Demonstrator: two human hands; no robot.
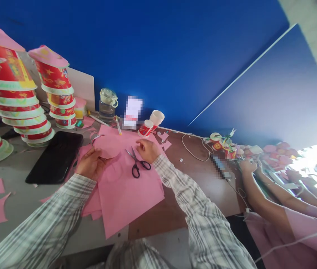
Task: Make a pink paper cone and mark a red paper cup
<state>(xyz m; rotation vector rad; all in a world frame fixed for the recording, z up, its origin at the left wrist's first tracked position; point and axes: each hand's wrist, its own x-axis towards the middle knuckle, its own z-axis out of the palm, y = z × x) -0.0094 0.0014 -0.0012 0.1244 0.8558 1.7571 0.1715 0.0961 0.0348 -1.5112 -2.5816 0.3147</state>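
Partition (pixel 161 56) along the back edge of the table (pixel 209 183) is one big slab of blue, so that's the biggest thing here. Past the right end of the table, another person's hands (pixel 248 166) are busy with some stuff too. Over at the left end stand two leaning cup towers, a bigger one (pixel 9 93) and a slimmer one (pixel 60 80), both with pink paper hats.

Next size down: pink sheets (pixel 133 198) lie overlapped near the middle of the front edge, with a black tablet or phone (pixel 54 157) to their left. Water jug (pixel 107 106) sits by the back edge.

Now the hands. The left hand (pixel 92 164) is pinching a roundish pink piece (pixel 108 147) by its near side, just above the sheets. The right hand (pixel 147 149) is loosely curled, gripping nothing I can see, right beside the blades of the scissors (pixel 137 162), which lie spread on the paper.

I'd call this the cut-and-handle-paper step. Any further snip would call for right fingers through those black loops, left keeping the piece steady. Smallest bits: a marker (pixel 118 125) and pink scraps (pixel 164 140) toward the back edge.
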